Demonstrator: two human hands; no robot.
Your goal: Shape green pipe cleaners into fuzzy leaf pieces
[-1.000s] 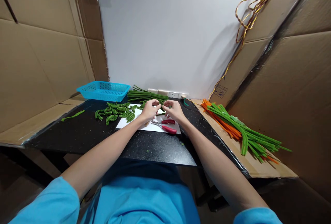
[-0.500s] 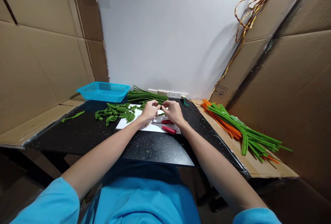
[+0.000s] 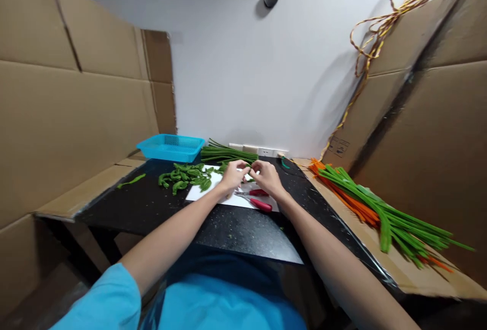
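Left hand: is pinching one end of the small green piece, fingers curled shut.
Right hand: is gripping the other end, fingertips drawn together.
Green piece: is hanging between both hands, just above the white sheet on the desk.
Red-handled cutters: are lying on the sheet beneath the hands.
Bent green pieces: are lying piled to the left.

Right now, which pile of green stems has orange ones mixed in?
The long bundle on the cardboard at the right; the straight bundle by the wall and the folded pieces are all green.
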